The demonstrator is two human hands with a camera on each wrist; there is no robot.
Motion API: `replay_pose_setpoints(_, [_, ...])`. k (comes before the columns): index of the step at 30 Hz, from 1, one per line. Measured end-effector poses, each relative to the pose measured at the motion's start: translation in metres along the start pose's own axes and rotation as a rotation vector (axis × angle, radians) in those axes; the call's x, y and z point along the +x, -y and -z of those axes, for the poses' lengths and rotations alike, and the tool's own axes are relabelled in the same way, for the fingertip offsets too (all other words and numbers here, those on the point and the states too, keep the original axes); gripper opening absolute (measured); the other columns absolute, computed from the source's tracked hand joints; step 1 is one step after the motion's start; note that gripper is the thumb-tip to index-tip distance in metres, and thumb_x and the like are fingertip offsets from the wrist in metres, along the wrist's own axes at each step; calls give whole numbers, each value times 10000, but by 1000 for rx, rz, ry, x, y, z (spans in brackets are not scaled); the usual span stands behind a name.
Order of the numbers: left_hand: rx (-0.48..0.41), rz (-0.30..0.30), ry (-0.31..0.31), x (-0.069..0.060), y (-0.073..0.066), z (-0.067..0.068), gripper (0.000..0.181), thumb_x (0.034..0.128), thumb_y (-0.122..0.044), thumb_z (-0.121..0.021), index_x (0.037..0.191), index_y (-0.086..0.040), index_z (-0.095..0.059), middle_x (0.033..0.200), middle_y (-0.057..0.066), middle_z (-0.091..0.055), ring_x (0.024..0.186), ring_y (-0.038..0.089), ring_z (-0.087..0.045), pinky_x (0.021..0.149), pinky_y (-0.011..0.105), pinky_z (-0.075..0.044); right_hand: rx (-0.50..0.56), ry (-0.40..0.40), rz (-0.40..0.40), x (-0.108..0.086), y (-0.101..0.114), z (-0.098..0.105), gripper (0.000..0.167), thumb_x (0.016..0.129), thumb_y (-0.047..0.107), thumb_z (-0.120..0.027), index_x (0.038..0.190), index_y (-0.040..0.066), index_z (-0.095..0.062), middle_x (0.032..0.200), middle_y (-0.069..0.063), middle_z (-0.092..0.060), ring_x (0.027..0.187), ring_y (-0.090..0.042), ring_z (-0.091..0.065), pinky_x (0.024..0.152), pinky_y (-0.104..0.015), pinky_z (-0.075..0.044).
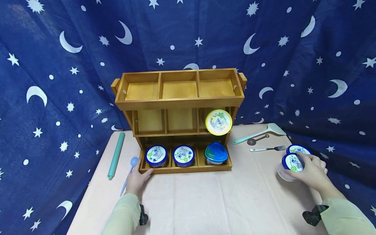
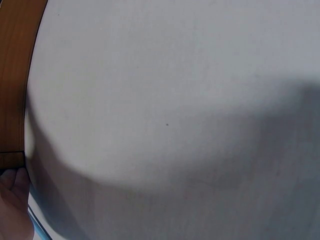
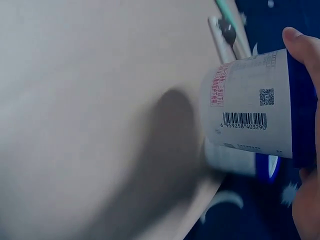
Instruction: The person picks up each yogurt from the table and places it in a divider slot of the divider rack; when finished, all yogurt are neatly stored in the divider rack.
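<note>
My right hand (image 1: 312, 171) grips a white tub with a blue lid (image 3: 250, 105) by its lid. In the right wrist view, the tub hangs tilted above the table over its own shadow. Behind it stands another blue-lidded tub (image 1: 298, 149). My left hand (image 1: 137, 179) holds the front left corner of a three-tier wooden rack (image 1: 185, 170), thumb along the front edge and fingers at the side. Two blue-lidded tubs, a left one (image 1: 156, 155) and a middle one (image 1: 183, 155), and a blue-lidded container (image 1: 216, 151) fill the bottom tier. A yellow-lidded tub (image 1: 218, 122) sits in the middle tier's right compartment.
A teal rolled item (image 1: 116, 155) and a blue spoon (image 1: 129, 173) lie left of the rack. To its right are a turquoise-handled spatula (image 1: 261, 132), a small dark spoon (image 1: 257, 140) and a fork (image 1: 267, 148). A starry blue cloth (image 1: 176, 36) hangs behind.
</note>
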State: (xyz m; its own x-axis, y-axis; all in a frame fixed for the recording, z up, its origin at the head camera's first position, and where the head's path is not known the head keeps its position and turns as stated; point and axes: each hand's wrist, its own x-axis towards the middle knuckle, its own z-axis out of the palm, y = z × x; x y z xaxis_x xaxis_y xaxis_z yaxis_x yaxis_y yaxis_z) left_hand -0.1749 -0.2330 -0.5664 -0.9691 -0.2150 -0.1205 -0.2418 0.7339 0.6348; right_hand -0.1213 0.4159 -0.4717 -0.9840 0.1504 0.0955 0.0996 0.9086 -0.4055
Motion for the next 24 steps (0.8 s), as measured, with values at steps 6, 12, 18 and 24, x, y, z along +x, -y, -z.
replay_pose_setpoints(6, [8,-2,0,0,1,0,1017,758,-671,-610,1512,-145,-176,1431,266,-343,1220,491,-400,1003,559,-339,68,47,60,12,26,-3,1073,696,482,-779,1421,-61,-203,1259,-445,-145,1104,-586,-165,721,-701,-296])
replay_pose_setpoints(12, [6,-4,2,1,0,-1,1028,750,-688,-601,1512,-145,-177,1437,260,-339,1226,482,-400,1010,550,-336,87,72,97,20,49,-2,1084,692,469,-792,1445,-35,-197,1344,-408,-122,1126,-598,-233,759,-758,-318])
replay_pose_setpoints(18, [5,-8,-4,1,0,-1,1020,752,-673,-613,1511,-144,-184,1434,260,-344,1224,482,-402,1010,550,-337,93,32,182,23,68,2,1114,626,483,-833,1443,-7,-256,1368,-347,-210,1161,-528,-275,793,-735,-320])
replay_pose_setpoints(24, [9,-1,0,0,1,-2,1010,761,-654,-622,1515,-157,-168,1426,269,-348,1215,492,-406,1004,554,-341,151,-26,344,27,91,6,1062,587,390,-879,1425,19,-342,1389,-261,-267,1210,-468,-278,837,-697,-313])
